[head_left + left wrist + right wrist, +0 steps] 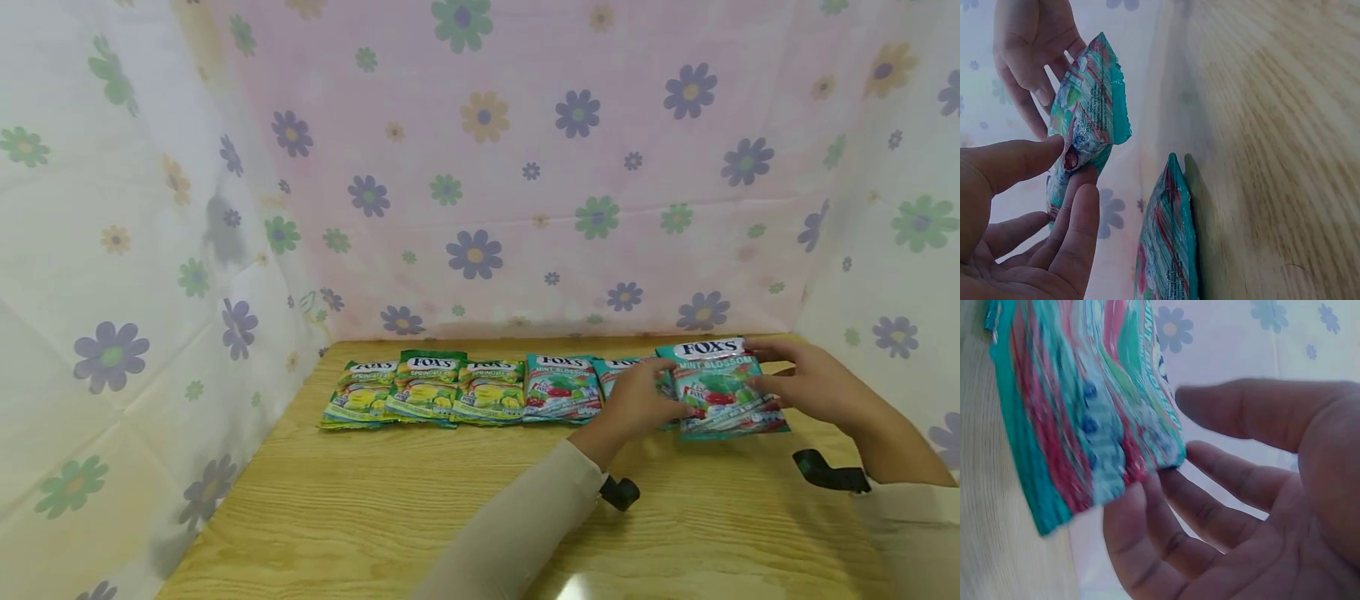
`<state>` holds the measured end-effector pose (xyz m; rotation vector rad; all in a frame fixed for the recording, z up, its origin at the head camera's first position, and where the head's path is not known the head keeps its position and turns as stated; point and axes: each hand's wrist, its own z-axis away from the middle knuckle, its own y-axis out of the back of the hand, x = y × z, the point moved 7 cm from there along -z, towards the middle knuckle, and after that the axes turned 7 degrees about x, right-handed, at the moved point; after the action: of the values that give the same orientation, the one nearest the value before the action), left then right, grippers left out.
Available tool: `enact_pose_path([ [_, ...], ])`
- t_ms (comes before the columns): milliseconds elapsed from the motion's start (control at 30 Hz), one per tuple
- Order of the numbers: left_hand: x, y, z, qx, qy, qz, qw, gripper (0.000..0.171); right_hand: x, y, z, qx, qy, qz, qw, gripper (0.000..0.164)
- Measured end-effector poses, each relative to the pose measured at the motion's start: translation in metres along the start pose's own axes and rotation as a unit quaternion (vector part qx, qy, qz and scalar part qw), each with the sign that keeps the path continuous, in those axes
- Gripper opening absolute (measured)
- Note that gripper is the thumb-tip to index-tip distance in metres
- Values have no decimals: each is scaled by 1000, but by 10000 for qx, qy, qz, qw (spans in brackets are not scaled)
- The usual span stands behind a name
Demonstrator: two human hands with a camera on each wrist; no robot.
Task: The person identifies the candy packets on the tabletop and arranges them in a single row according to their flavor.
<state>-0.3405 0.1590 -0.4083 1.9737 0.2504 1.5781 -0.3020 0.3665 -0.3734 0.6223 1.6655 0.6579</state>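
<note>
A teal Fox's Mint Blossom candy bag point(722, 396) is raised off the table, tilted, at the right end of a row of bags. My left hand point(633, 404) pinches its left edge, thumb in front and fingers behind in the left wrist view. My right hand point(821, 387) is at its other side. In the right wrist view its fingertips touch the bag's point(1097, 419) edge, while the thumb stands apart from it. Another mint bag point(562, 388) lies left of my hands; one more mint bag point(611, 367) is partly hidden behind my left hand.
Three green and yellow Fox's bags, a left one point(360, 396), a middle one point(425, 386) and a right one point(490, 393), lie along the back of the wooden table point(375, 500). Flower-printed cloth point(517, 192) hangs behind and at both sides.
</note>
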Motion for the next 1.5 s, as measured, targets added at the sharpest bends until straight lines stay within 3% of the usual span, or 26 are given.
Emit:
enact_pose_path([
  [267,-2,-4,-11,-38,193,902,9957,51,8,2,-13,604,-255,7,9978,66],
  [467,-6,-11,-16,147,490,1990,9787,46,18,0,-14,1144,-325,-158,9928,66],
  [733,-4,-20,-23,107,538,2669,9622,38,31,-3,-13,1660,-426,-439,9842,65],
  [1000,-10,-29,-32,94,718,2874,9551,38,49,-17,-21,1515,-546,-874,9831,66],
  [1133,-12,-34,-33,-40,837,2831,9554,39,57,-21,-22,1380,-709,-942,9834,68],
  [1267,-14,-39,-33,-183,937,2525,9629,43,62,-27,-24,1138,-831,-1100,9839,68],
  [1500,-17,-45,-34,-238,1088,1907,9753,34,68,-36,-24,712,-1072,-1425,9814,68],
])
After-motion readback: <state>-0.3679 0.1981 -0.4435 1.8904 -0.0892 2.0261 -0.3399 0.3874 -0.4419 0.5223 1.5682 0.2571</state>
